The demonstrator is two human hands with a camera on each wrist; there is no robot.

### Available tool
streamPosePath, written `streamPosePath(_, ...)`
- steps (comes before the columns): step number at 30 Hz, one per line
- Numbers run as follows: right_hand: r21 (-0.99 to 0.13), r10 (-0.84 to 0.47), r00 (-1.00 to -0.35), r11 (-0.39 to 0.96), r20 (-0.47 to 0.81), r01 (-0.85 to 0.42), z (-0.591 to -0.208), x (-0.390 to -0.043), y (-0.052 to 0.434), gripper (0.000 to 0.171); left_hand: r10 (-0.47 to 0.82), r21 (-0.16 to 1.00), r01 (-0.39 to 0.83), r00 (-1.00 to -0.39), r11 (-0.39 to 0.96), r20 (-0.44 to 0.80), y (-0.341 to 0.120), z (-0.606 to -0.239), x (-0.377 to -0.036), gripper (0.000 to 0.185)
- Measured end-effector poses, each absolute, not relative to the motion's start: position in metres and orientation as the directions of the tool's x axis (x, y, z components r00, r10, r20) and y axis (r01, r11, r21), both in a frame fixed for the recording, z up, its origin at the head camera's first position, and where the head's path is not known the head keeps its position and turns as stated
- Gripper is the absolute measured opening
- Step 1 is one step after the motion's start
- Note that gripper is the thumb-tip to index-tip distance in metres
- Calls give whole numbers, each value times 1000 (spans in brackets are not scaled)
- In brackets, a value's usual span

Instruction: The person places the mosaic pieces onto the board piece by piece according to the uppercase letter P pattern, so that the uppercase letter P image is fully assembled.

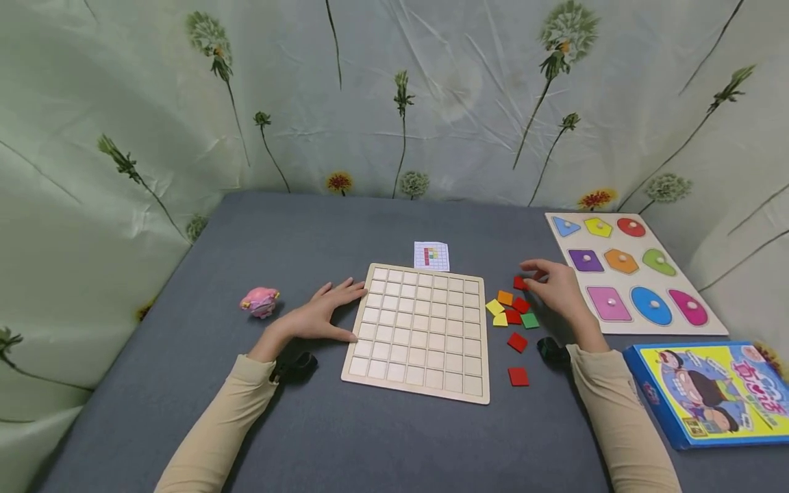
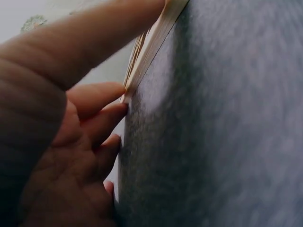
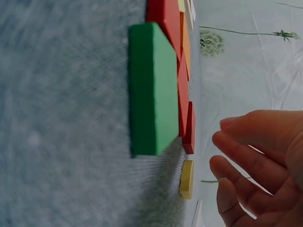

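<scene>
A wooden grid board (image 1: 416, 394) lies flat on the grey cloth, its squares bare. My left hand (image 1: 323, 311) touches the board's left edge with thumb and fingertips, fingers spread; in the left wrist view the thumb (image 2: 90, 38) lies along that edge. My right hand (image 1: 557, 287) hovers over the loose tiles, fingers loosely bent, with nothing seen between them. Closest to it in the head view is a red tile (image 1: 520, 283). Around lie an orange tile (image 1: 505, 298), a green tile (image 3: 154, 90), yellow tiles (image 1: 500, 320) and several red ones. The right wrist view shows a further yellow tile (image 3: 187, 179).
A small printed grid card (image 1: 431, 256) lies behind the board. At right are a shape-puzzle board (image 1: 668, 239) with knobbed pieces and a blue-and-yellow box (image 1: 715, 394). A pink toy (image 1: 260, 302) sits left of my left hand. A floral curtain (image 1: 370, 103) hangs behind the table.
</scene>
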State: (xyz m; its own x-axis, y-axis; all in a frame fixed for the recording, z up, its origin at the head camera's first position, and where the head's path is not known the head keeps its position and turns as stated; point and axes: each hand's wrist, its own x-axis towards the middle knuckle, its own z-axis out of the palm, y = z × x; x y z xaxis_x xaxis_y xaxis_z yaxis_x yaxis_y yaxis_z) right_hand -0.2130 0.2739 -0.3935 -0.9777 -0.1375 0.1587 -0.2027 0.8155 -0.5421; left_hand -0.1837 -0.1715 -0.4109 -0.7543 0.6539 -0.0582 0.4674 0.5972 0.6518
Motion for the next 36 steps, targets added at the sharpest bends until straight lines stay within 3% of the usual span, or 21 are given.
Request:
streamPosePath(5, -514, -155, -981, 836, 113, -191, -396, -215, 275, 29, 686, 649, 498, -725, 576, -53, -176, -411, -183, 98)
streamPosePath(12, -490, -201, -978, 849, 50, -199, -399, -211, 276, 31, 675, 630, 507, -737, 589, -39, -175, -415, -180, 100)
streamPosePath(19, -458, -222, -973, 860, 63, -226, -400, -215, 278, 29, 646, 573, 508, -762, 643, -49, -165, -417, -178, 103)
streamPosePath(36, -441, -232, -970, 865, 72, -240, -402, -214, 277, 30, 634, 578, 480, -769, 659, -84, -162, -414, -174, 106)
